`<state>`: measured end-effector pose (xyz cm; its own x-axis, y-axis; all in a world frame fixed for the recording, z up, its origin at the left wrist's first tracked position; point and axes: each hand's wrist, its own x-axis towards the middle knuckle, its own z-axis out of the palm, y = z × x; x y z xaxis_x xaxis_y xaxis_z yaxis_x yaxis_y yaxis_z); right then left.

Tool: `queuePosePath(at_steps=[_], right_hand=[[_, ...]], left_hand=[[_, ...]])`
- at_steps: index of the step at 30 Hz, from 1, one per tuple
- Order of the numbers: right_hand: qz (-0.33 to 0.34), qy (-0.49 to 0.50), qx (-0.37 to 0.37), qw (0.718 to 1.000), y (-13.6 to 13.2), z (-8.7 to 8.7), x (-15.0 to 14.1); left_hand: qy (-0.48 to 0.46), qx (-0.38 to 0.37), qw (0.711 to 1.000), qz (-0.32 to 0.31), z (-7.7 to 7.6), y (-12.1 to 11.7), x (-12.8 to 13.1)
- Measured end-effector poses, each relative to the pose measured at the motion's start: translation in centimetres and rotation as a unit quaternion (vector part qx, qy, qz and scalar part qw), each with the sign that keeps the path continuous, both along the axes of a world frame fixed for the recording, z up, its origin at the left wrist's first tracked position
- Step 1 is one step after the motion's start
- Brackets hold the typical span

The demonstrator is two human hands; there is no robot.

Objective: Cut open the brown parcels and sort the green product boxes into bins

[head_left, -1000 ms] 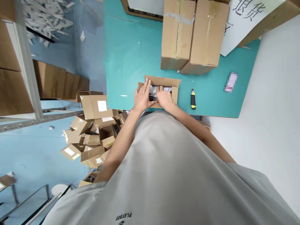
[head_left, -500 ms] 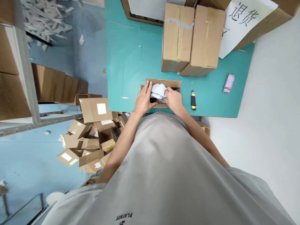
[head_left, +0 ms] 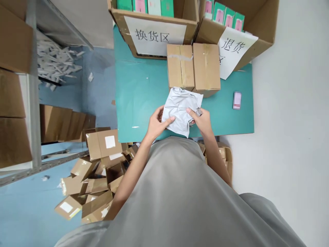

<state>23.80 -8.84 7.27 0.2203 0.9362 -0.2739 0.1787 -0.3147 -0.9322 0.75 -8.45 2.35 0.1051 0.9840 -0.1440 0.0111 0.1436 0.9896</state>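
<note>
Plastic mailer (head_left: 180, 104) hung over the desk (head_left: 136, 92) at twelve o'clock, probably light, soft and slippery, contents hidden. Left fingers (head_left: 168, 122) and right fingers (head_left: 193, 115), nearly closed, pinched its eight and four o'clock edges, likely its steadiest holds.

A plain white wall (head_left: 290, 85) fills the right of the frame, evenly lit, beside the end of a rectangular table with a teal top (head_left: 138, 92) that spans the upper middle. At left, a grey metal shelving rack (head_left: 34, 103) stands over a smooth blue floor (head_left: 31, 202), which runs from the lower left up to a pale grey surface (head_left: 74, 24) at upper left.
</note>
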Motion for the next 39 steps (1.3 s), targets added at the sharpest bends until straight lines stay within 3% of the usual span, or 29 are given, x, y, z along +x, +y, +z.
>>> queuePosePath(at_steps=[6, 12, 17, 22, 24, 27, 31, 34, 39], right_hand=[[-0.026, 0.062, 0.012, 0.998, 0.7, 0.0, -0.7], [-0.019, 0.110, 0.025, 0.993, 1.1, -0.8, -0.4], [-0.003, 0.119, 0.026, 0.993, 1.6, -1.1, 0.5], [0.018, 0.110, 0.049, 0.993, 2.1, -1.8, 1.3], [0.011, 0.099, 0.038, 0.994, 2.1, -2.1, 1.4], [-0.006, 0.088, 0.029, 0.996, 2.2, -2.3, 1.5], [-0.012, 0.074, 0.054, 0.996, 2.2, -2.4, 1.9], [-0.012, 0.072, 0.069, 0.995, 2.2, -2.5, 2.1], [-0.002, 0.068, 0.073, 0.995, 1.9, -2.7, 2.3]], left_hand=[[-0.017, -0.055, 0.994, 0.094, -0.1, 0.1, 0.2], [-0.065, -0.114, 0.985, 0.110, -0.5, 0.2, 0.4], [-0.149, -0.184, 0.959, 0.156, -0.4, 0.7, 1.5], [-0.150, -0.191, 0.956, 0.163, -1.3, 1.4, 2.1], [-0.090, -0.155, 0.971, 0.158, -1.4, 1.6, 2.5], [0.055, -0.021, 0.986, 0.157, 0.0, 1.4, 3.3], [0.210, 0.154, 0.963, 0.074, 3.2, 1.0, 4.6], [0.272, 0.197, 0.942, 0.021, 4.4, 0.9, 5.4], [0.308, 0.220, 0.925, 0.040, 3.8, 0.8, 5.5]])
